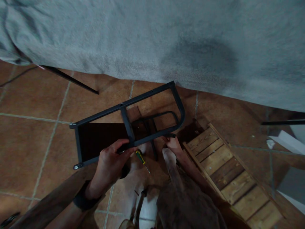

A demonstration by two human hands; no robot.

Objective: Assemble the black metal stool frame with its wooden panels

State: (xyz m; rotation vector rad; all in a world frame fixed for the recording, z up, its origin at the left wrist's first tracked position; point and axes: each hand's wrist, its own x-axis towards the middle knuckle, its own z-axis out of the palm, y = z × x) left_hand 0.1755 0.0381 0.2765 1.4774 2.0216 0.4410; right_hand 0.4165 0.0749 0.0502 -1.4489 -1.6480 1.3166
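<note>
the left hand [111,165] grips the lower bar of a dark metal frame [128,122], fingers curled around it near the cross strut. at three o'clock from it, the right hand [173,143] touches the same bar; whether its fingers close on it i cannot tell. a yellow-handled screwdriver [141,158] lies on the tiled floor [30,133] between the hands. a slatted wooden panel [228,171] lies at four o'clock. beyond the frame, at twelve o'clock, a grey blanket [152,38] fills the view.
</note>
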